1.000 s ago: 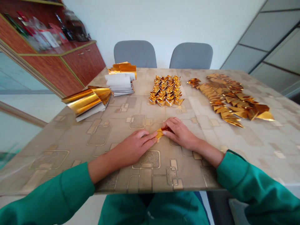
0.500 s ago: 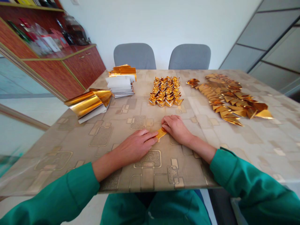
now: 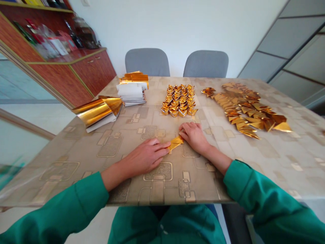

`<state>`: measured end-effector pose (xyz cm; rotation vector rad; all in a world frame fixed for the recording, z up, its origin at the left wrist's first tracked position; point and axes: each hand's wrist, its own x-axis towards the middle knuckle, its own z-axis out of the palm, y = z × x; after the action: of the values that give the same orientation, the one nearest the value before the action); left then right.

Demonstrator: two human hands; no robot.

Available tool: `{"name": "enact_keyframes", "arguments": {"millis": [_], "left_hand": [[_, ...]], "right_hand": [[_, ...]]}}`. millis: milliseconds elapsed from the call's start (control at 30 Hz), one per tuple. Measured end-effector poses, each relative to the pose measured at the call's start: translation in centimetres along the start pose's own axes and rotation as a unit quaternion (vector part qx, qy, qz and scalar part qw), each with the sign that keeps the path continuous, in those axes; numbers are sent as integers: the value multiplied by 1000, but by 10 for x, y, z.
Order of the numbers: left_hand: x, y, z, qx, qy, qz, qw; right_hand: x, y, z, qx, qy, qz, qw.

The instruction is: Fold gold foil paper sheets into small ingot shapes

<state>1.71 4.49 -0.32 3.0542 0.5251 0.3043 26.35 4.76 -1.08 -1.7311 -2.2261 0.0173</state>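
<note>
— Back from the middle of the front edge of the worktop [image 3: 203, 189], which part is being handled?

— One folded gold strip [image 3: 176, 143]. It lies aslant, right end closer to the far edge. The left hand [image 3: 147, 156] covers its left end; the right hand [image 3: 194, 135] touches its right end.

— State of each grip?

— Left: fingers extended, laid together over the strip; whether the thumb closes underneath cannot be determined. Right: fingers curled in at the strip's end; whether they pinch or merely press is hidden.

— List possible faults and causes.

— Skewed crease: likely if the left fingers let the strip pivot under right-hand pressure. Tearing: possible if both hands pull apart, as the material appears thin. Disturbed rows: the gold boat-shaped pieces [image 3: 179, 101] stand between the hands and the far edge, so an overlong right-hand reach could topple them.

— And toward the sides?

— Curled gold sheets [image 3: 95, 112] lie at the left edge; a knock could send them off. Overlapping flat gold pieces [image 3: 243, 108], toward the right edge, could scatter if swept.
</note>
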Motion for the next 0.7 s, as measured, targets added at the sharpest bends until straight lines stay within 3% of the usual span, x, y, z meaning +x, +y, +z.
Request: {"name": "enact_keyframes", "arguments": {"millis": [133, 200, 500, 600, 700], "left_hand": [[-2, -1, 1, 16, -9, 2, 1000], [-2, -2, 0, 22, -14, 6, 1000], [-2, -2, -1, -15, -23, -1, 1000], [2, -3, -2, -97, 6, -28, 995], [10, -5, -5, -173, 57, -123, 976]], "right_hand": [[-9, -6, -3, -11, 36, -62, 997], [-14, -10, -3, -1, 15, -92, 996], [-16, 3, -7, 44, -56, -94, 993], [-10, 4, -12, 77, -68, -104, 989], [-3, 4, -14, 109, -82, -114, 984]]}}
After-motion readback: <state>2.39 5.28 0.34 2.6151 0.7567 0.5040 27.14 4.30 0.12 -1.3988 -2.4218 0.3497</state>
